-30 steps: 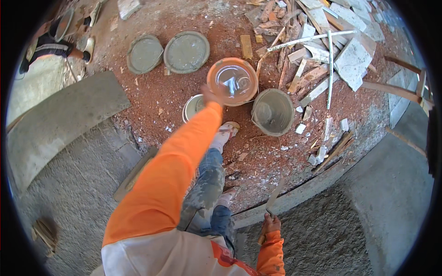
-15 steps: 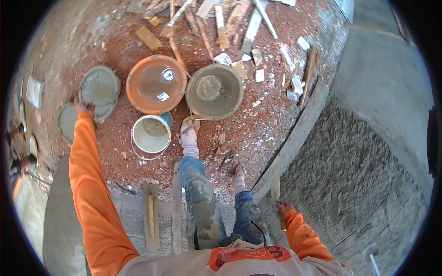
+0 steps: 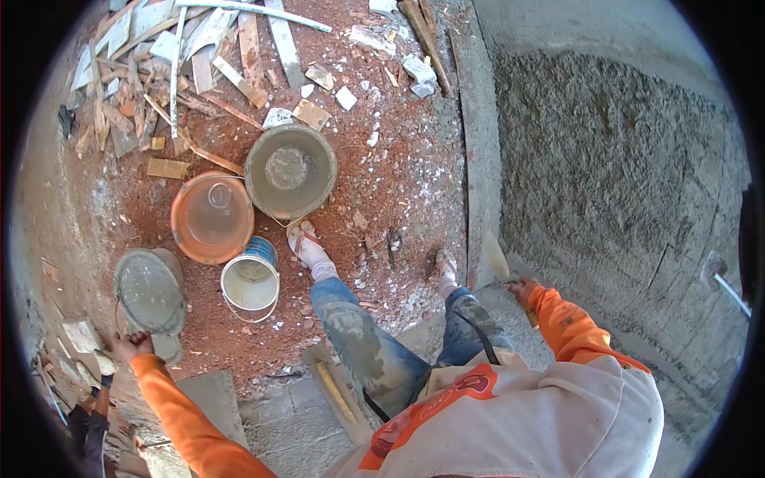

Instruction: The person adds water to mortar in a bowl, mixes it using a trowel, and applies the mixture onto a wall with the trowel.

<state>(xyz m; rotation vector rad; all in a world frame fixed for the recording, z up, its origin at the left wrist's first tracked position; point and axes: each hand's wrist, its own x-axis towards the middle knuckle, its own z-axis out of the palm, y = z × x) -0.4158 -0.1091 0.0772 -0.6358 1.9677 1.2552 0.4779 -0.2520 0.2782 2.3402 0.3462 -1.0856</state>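
Note:
My left hand (image 3: 134, 347) is closed at the near edge of a grey bucket (image 3: 177, 279) filled with wet mortar (image 3: 150, 288). The bucket's thin wire handle runs down into my fingers. Part of a second grey round surface (image 3: 168, 348) shows just beyond that hand. Low on the right, my right hand (image 3: 522, 291) grips a pointing trowel (image 3: 496, 256), its pale blade pointing away from me and the wooden handle end sticking out below my fist.
An orange tub (image 3: 185, 219) of water, a mortar-coated bucket (image 3: 325, 171) and a white pail (image 3: 231, 296) stand ahead. A float (image 3: 336, 392) lies by my leg. Scrap wood (image 3: 249, 48) is piled far left. Rough wet concrete (image 3: 590, 159) spreads right behind a border. A co-worker's gloved hand (image 3: 104, 363) shows left.
My view and body have turned left, swinging the buckets lower in the picture. My left hand, open-looking over the mortar before, is now closed at the handle. The trowel stays in my right hand.

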